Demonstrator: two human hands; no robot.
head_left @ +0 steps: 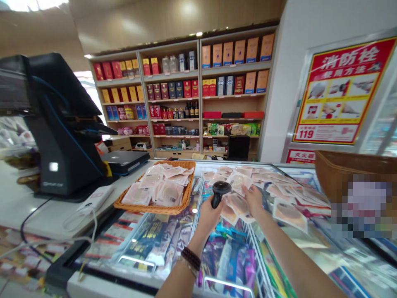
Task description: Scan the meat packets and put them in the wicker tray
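Note:
My left hand [208,217] is shut around the grip of a black handheld barcode scanner [219,193], whose head points up and to the right. My right hand [253,200] holds a clear sealed packet of pale pink food [235,205] just beside the scanner's head. Beneath both hands, many similar packets lie spread over the top of a glass-fronted freezer chest [173,265]. More of them fill a woven wicker tray [149,209] to the left of my left hand. Dark beads circle my left wrist.
A black point-of-sale terminal [60,124] and a laptop [125,161] stand on the white counter [40,211] at left. A brown basket [344,169] sits at right, below a red-and-yellow fire-safety poster [339,91]. Shelves of boxed goods [176,95] stand behind.

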